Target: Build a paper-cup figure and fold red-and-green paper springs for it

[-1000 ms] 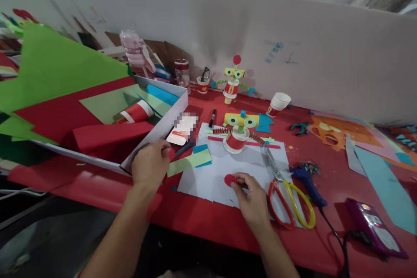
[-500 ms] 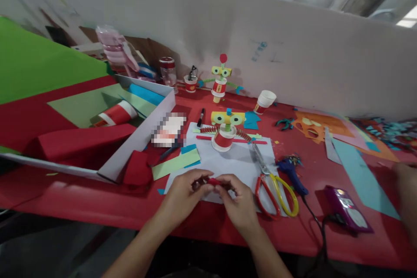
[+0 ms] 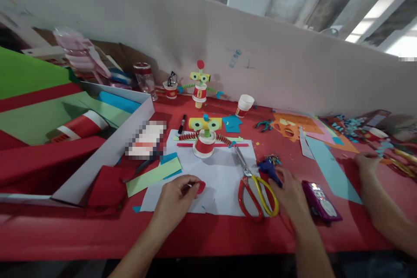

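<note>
Between the thumb and fingers of my left hand [image 3: 179,195] is a small red paper piece [image 3: 201,187], above the white sheet [image 3: 218,182]. My right hand [image 3: 288,186] is closed around the handle of the blue glue gun [image 3: 269,169]. Scissors [image 3: 249,176] with one red and one yellow handle lie between my hands. Behind them stands a cup figure [image 3: 204,143] with a yellow eye tube, a blue piece on top and folded red arms. Farther back is a similar figure [image 3: 199,92] with green arms and a red disc on top.
A box [image 3: 130,119] of coloured paper and a cup is at left. At right are a purple device [image 3: 321,202], orange paper [image 3: 286,124] and another person's arm [image 3: 378,200]. White cups [image 3: 245,103] stand near the back wall, with teal pliers [image 3: 263,126] close by.
The view has shifted right. My right hand has left the red piece and moved right onto the glue gun. My left hand still has the red piece. The other person's arm shows more.
</note>
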`<control>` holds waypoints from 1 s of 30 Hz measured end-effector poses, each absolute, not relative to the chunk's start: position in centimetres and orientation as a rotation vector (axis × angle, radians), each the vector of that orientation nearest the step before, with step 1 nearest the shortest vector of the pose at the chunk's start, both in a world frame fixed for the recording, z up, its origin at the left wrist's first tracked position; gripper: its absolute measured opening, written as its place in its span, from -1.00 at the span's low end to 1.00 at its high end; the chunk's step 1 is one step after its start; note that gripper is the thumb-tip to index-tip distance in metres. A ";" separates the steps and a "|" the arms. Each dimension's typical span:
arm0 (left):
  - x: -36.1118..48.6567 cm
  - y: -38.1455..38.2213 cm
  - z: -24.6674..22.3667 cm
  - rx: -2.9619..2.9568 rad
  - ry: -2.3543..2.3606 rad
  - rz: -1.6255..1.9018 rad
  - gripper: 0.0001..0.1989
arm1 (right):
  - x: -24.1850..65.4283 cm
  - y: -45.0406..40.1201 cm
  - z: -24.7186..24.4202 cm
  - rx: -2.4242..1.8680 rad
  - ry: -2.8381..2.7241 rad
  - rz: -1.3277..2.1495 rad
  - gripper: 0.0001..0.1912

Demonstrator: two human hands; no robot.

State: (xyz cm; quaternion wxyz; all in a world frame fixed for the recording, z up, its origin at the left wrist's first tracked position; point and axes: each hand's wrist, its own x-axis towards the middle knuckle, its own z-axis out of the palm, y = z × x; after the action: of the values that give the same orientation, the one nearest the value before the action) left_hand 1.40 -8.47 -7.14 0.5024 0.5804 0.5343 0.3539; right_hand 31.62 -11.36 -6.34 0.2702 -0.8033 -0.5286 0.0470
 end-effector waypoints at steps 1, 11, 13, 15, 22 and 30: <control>1.5 -8.3 -7.5 1.388 1.298 0.862 -0.82 | 33.0 -11.1 -6.7 -2.193 -1.430 0.196 -0.65; 2.1 -6.8 -8.0 1.590 1.487 0.846 -0.73 | 32.7 -9.6 -5.8 -2.528 -1.583 0.025 -0.52; 1.2 -7.2 -7.9 1.742 1.550 0.884 -0.72 | 32.2 -9.6 -4.7 -2.574 -1.535 0.040 -0.54; 0.1 -8.1 -8.0 1.854 1.580 0.888 -0.71 | 31.9 -9.9 -3.6 -2.603 -1.450 -0.006 -0.55; -1.4 -11.3 -9.3 2.260 1.616 0.658 -0.70 | 29.7 -13.3 -1.5 -2.308 -1.225 0.284 -0.63; -1.1 -10.6 -9.0 2.634 1.586 0.438 -0.64 | 22.3 -15.6 -3.0 -1.840 -1.614 0.937 -0.65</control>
State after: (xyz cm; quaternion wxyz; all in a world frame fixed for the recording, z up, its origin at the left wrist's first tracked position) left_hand -1.13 -10.57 -8.99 0.0180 0.8480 0.5105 0.1410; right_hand 22.32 -15.59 -2.99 0.2577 -0.6783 -0.5950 0.3457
